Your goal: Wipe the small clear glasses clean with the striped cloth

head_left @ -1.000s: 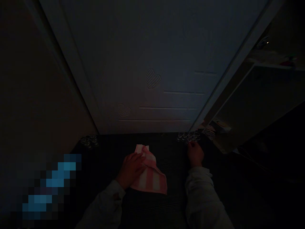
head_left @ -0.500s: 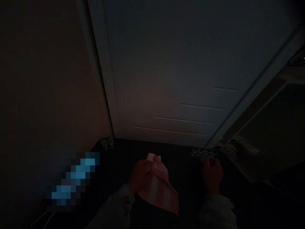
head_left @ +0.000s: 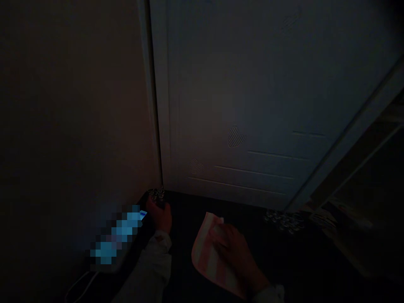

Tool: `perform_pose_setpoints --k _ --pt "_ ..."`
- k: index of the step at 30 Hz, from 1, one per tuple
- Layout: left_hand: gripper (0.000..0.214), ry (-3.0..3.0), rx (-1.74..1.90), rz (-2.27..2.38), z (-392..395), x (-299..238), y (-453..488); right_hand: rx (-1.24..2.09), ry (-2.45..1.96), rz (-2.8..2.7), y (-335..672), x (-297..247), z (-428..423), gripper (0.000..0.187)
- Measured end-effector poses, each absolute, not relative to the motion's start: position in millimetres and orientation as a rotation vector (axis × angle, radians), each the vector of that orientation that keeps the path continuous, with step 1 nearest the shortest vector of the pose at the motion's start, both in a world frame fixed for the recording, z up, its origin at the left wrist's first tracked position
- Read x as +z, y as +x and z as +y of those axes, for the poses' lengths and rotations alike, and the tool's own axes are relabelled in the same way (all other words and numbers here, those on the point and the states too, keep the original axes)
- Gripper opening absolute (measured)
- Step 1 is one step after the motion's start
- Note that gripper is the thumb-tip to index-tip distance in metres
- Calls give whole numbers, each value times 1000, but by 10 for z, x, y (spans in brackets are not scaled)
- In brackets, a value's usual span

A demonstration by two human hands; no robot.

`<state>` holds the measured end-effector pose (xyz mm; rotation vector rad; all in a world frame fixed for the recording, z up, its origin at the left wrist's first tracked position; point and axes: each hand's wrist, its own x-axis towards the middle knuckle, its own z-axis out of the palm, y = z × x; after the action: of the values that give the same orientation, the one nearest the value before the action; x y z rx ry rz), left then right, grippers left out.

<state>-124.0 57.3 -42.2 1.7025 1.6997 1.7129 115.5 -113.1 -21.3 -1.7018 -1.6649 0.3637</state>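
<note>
The scene is very dark. A pink and white striped cloth lies on a dark surface in front of a white door. My right hand rests on the cloth, fingers laid over it. My left hand reaches to the far left corner of the surface, beside a cluster of small clear glass pieces; its fingers look curled, and what they hold, if anything, is too dim to see.
Another cluster of clear glass pieces lies at the right back corner. A glowing blurred screen sits left of the surface with a cable. A plain wall stands left, pale furniture right.
My left hand left the cloth and went to the left corner near the glass pieces. My right hand came off the right glass cluster and landed on the cloth. The view swung left.
</note>
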Motion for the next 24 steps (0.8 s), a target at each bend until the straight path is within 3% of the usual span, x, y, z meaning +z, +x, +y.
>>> perform_pose_setpoints --k 11,24 --pt "45 1327 2009 1906 804 -291 -1166 319 -1732 -1681 1274 -310 -1076 26" --pt "42 1223 1956 1867 862 -301 -1223 463 -1649 -1488 1297 -333 -1054 28"
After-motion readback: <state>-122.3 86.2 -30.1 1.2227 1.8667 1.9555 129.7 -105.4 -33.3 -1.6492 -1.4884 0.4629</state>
